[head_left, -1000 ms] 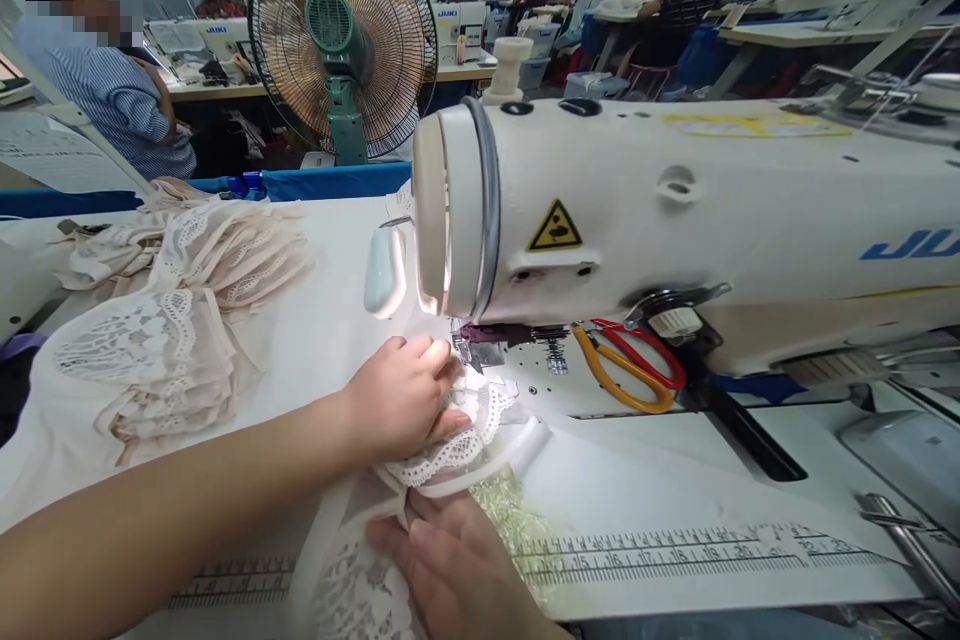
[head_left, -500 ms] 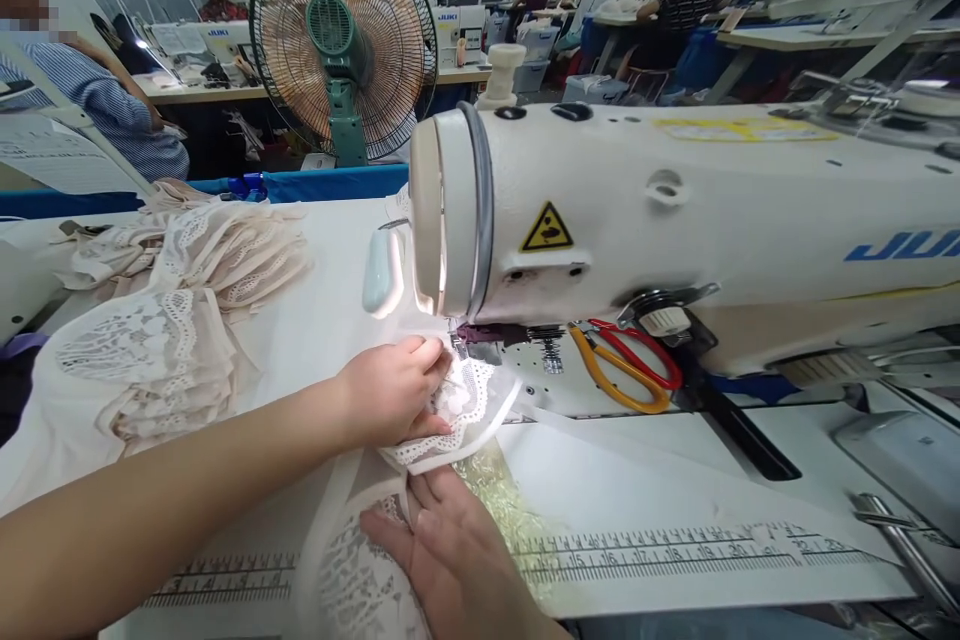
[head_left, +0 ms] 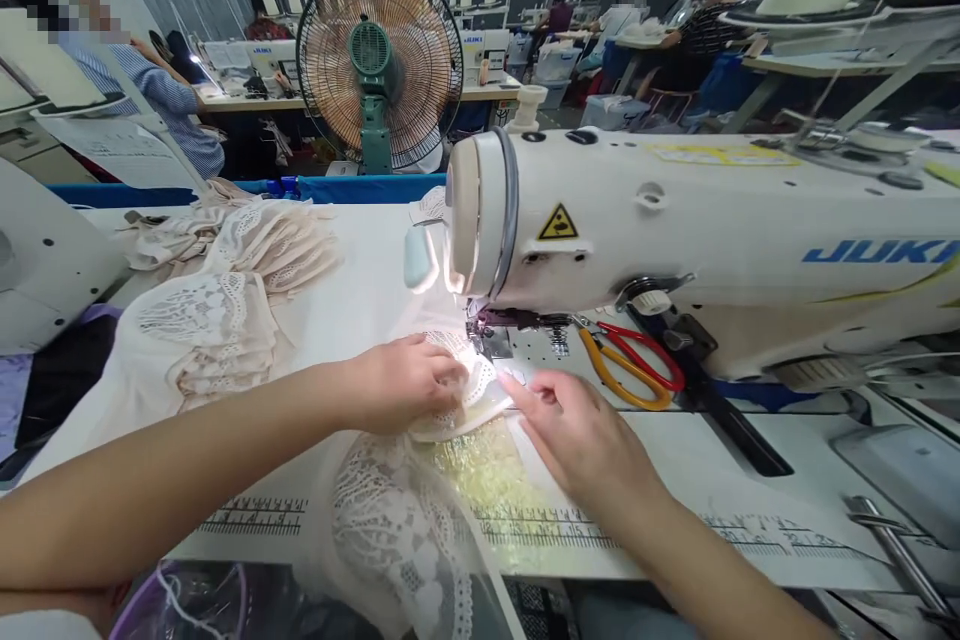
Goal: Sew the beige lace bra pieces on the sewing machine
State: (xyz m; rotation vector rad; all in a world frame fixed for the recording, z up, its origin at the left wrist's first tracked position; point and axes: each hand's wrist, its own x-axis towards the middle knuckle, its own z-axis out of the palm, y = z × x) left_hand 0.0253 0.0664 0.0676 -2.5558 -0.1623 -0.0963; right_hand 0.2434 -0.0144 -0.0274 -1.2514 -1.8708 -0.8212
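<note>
A pale lace bra [head_left: 397,530] lies across the table's front, one cup under the sewing machine's presser foot [head_left: 474,325] and the other hanging over the table edge. My left hand [head_left: 409,385], fingers curled, grips the lace cup just left of the foot. At the right of the same cup, my right hand [head_left: 574,420] pinches its narrow edge band between thumb and forefinger. The needle area is brightly lit, and the needle itself is hard to make out. The white sewing machine [head_left: 600,210] stands over the cloth.
Red and orange-handled scissors [head_left: 626,370] lie beneath the machine arm. More lace pieces [head_left: 217,320] are piled at left. A ruler strip [head_left: 735,530] runs along the front edge. Behind stand a fan [head_left: 379,60] and several people at other machines.
My right hand has moved from beneath the bra up to the right side of the cup by the foot. The second cup has dropped lower over the edge. The view has tilted upward.
</note>
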